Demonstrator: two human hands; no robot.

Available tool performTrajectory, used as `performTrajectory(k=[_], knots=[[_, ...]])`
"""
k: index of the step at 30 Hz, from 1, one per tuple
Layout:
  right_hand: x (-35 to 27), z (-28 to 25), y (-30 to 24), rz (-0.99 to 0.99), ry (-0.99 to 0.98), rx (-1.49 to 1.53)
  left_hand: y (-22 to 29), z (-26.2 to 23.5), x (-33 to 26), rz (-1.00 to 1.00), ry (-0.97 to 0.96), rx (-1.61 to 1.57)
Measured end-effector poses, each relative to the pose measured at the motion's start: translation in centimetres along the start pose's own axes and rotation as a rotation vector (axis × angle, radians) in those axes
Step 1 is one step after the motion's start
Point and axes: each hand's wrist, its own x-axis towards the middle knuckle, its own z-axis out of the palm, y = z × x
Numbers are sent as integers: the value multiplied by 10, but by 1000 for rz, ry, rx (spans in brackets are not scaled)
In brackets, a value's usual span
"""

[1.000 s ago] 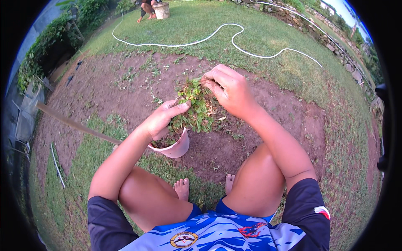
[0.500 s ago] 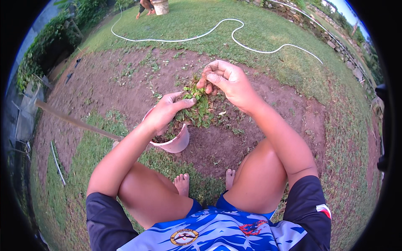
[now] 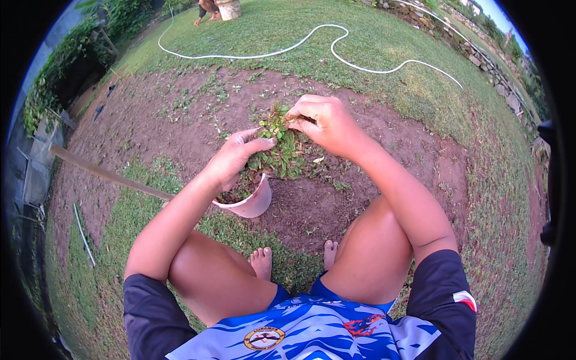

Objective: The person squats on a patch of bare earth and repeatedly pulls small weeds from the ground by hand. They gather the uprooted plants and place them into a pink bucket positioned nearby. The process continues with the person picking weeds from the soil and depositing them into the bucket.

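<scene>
A leafy clump (image 3: pixel 283 155) is held up over the middle of the soil patch (image 3: pixel 360 192), above and to the right of the pink bucket (image 3: pixel 255 201). The left hand (image 3: pixel 237 157) has its grip closed on the clump's left side, thumb lying over the leaves and the other fingers largely hidden. The right hand (image 3: pixel 321 123) is at the clump's upper right, thumb and forefinger pinched together at the leaves; what lies between the tips is too small to tell.

The bucket stands upright at the patch's near edge, left of the middle, with dark plant matter inside, partly covered by the left forearm. Bare feet (image 3: pixel 261 263) rest on the grass by that same edge. A wooden pole (image 3: pixel 111 174) slants from the patch's left side toward the left forearm.

Beyond the patch's far edge, a white hose (image 3: pixel 264 56) winds across the lawn (image 3: pixel 396 45). At the lawn's far edge, another person (image 3: pixel 208 11) crouches beside a pale bucket (image 3: pixel 230 9).
</scene>
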Motion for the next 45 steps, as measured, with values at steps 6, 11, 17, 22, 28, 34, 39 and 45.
performTrajectory(k=[6, 11, 17, 22, 28, 34, 39, 45], knots=[[-3, 1, 11, 405, 41, 360, 1, -1, -1, -63, 45, -46], [0, -8, 21, 438, 158, 687, -3, -7, 4, -39, 6, 7], [0, 2, 6, 317, 81, 317, -9, -7, 8, -17, -11, 215], [-1, 22, -4, -21, -177, -38, -18, 2, 15, 66, -10, 501], [-3, 30, 6, -16, -197, -47, -22, -1, 15, 126, -22, 665], [-5, 23, 17, 263, -225, 161, -24, -7, 15, 165, -21, 708], [-5, 19, 14, 90, -331, 142, -22, -10, 18, 5, -35, 618], [-6, 24, 11, 101, -197, 83, -20, -1, 16, -117, 41, 303]])
